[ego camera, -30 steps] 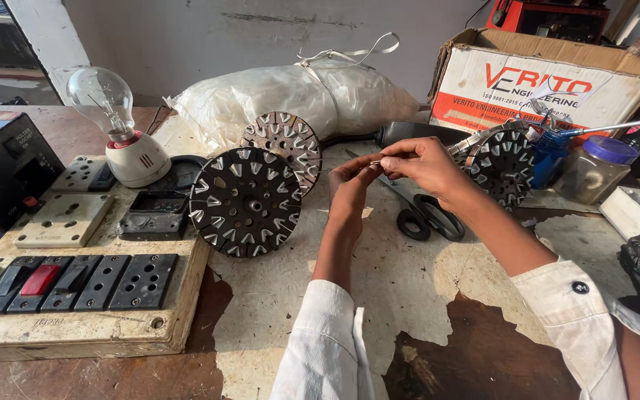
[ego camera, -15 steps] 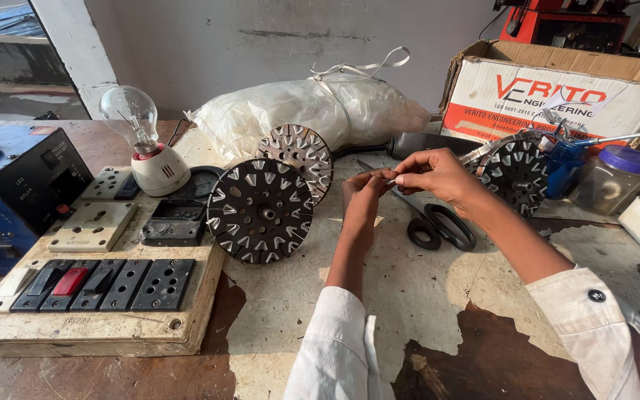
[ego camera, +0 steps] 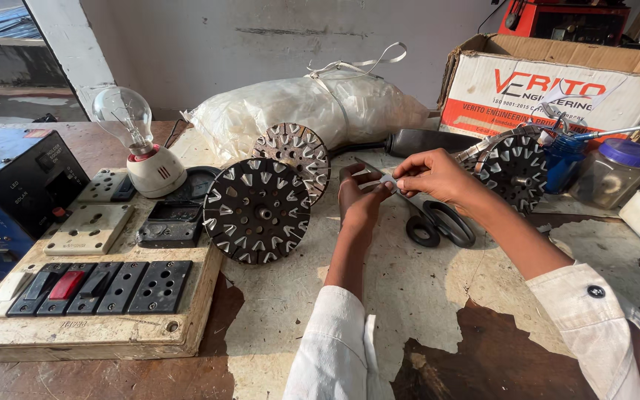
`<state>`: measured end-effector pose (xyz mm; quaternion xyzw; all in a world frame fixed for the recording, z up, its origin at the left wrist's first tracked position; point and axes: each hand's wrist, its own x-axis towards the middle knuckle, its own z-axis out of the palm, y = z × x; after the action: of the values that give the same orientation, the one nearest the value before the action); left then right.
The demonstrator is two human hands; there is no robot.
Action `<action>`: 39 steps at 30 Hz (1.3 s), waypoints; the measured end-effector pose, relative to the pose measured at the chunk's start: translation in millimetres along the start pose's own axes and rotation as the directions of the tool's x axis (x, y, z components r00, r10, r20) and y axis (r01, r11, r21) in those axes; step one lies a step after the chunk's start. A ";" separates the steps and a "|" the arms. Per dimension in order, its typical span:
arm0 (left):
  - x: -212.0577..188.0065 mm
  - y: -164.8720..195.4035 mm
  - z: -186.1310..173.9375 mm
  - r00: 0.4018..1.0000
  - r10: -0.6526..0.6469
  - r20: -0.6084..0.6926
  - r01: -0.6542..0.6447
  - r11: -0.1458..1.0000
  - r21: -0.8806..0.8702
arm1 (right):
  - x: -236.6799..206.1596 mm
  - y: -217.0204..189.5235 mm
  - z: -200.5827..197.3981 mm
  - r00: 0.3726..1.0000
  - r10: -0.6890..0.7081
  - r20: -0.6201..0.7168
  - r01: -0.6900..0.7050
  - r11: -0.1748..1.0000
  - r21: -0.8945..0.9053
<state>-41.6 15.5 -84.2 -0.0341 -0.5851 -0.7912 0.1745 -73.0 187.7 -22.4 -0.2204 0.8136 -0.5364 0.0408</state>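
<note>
Head cam: both hands up over the worn bench, left hand [ego camera: 358,194] and right hand [ego camera: 431,174] each pinched shut on one small white strip [ego camera: 385,180], held between them. Scissors [ego camera: 432,221] lie just below. Toothed black disc [ego camera: 259,210] leans left. Far right, a white-and-red-orange cardboard box [ego camera: 557,85]; a tied white bag [ego camera: 312,107] sits behind.

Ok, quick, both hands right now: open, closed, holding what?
Left hand: closed, pinching one end of a small pale strip.
Right hand: closed, fingertips pinching the same strip's other end.
</note>
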 end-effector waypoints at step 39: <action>4.8 -2.9 2.2 0.985 0.131 0.117 -0.103 0.970 -0.219 | -9.2 -18.7 21.1 0.958 -0.258 -0.126 0.239 0.959 -0.151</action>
<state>-47.4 17.2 -84.9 -0.1386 -0.5043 -0.8336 0.1776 -52.5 167.3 -16.3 -0.2839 0.8146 -0.4957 -0.1010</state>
